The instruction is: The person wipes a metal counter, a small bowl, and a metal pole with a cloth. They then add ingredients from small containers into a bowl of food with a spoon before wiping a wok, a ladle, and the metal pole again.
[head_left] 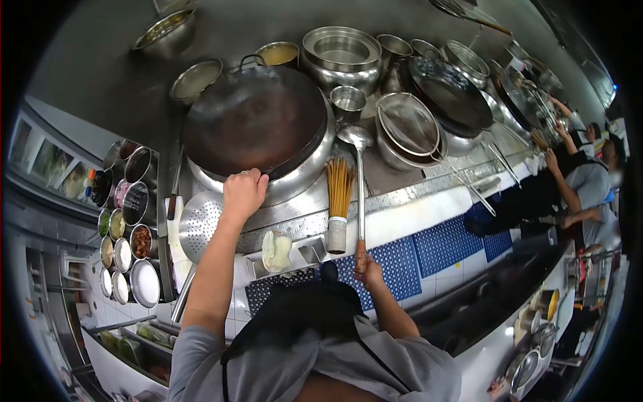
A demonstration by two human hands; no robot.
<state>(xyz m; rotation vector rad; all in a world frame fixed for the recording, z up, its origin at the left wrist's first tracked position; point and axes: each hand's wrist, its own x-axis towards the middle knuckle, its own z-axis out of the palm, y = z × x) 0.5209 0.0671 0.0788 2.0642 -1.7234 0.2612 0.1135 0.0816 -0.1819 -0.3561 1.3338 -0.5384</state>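
A large dark wok (251,124) sits on the round steel burner ring on the left, its inside bare and reddish brown. My left hand (244,194) is closed on its near edge; the part of the wok under the fingers is hidden. Lower right, my right hand (370,273) grips the wooden handle end of a long ladle (360,181). The ladle's bowl points away from me, beside a small steel pot (347,100). A bamboo wok brush (339,194) lies just left of the ladle. Near my left forearm is a perforated skimmer (199,224).
Steel containers of ingredients (137,201) stand on the left. A round strainer (408,124) rests over a bowl on the right, near a second wok (450,97). A folded cloth (276,251) sits at the front edge. Other people (583,181) work at the far right.
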